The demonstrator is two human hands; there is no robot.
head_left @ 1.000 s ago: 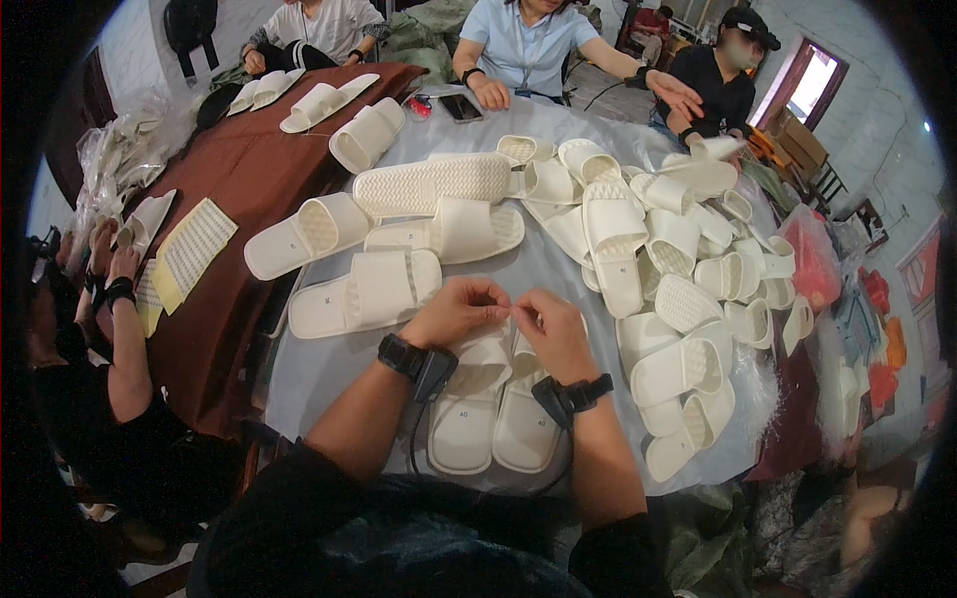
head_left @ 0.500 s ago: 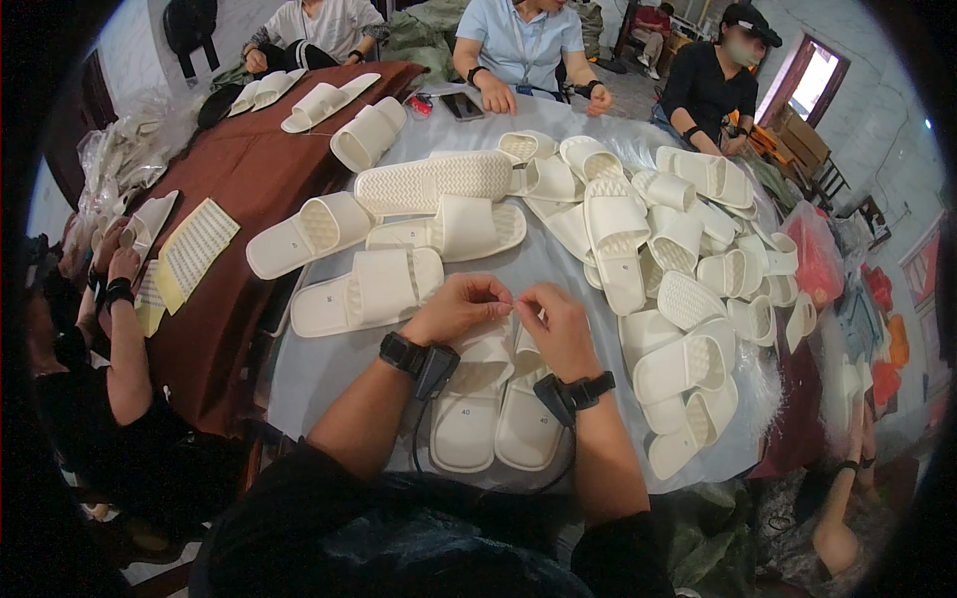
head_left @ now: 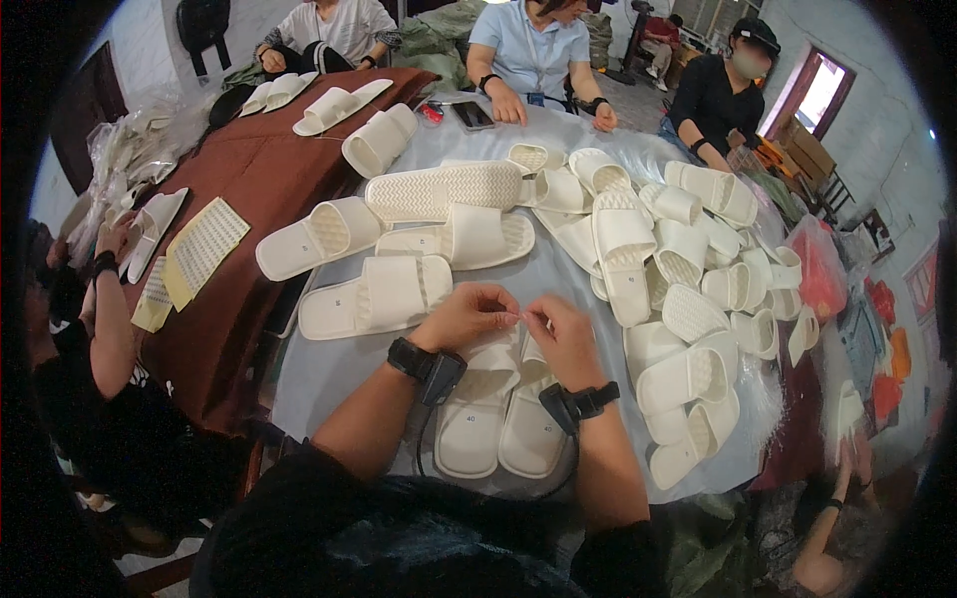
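Note:
Close together above a pair of white slippers, my two hands meet fingertip to fingertip. My left hand (head_left: 467, 317) is closed in a pinch, thumb against forefinger. Facing it, my right hand (head_left: 564, 339) pinches in the same way. Whatever is between the fingertips is too small to make out. Below them the left slipper (head_left: 469, 424) and the right slipper (head_left: 531, 431) lie side by side, soles down, heels toward me. My hands partly cover their straps. Just left of my left hand lies another white slipper (head_left: 344, 307).
A heap of white slippers (head_left: 626, 254) covers the table's right side. More slippers (head_left: 444, 191) lie ahead on the grey sheet (head_left: 329, 389). Yellow printed sheets (head_left: 207, 254) rest on the brown cloth (head_left: 264, 149) at left. Co-workers sit around, one person (head_left: 533, 50) opposite.
The view has shifted slightly, so the table sits a little lower and further right. My hands stay pinched together over the same pair of slippers.

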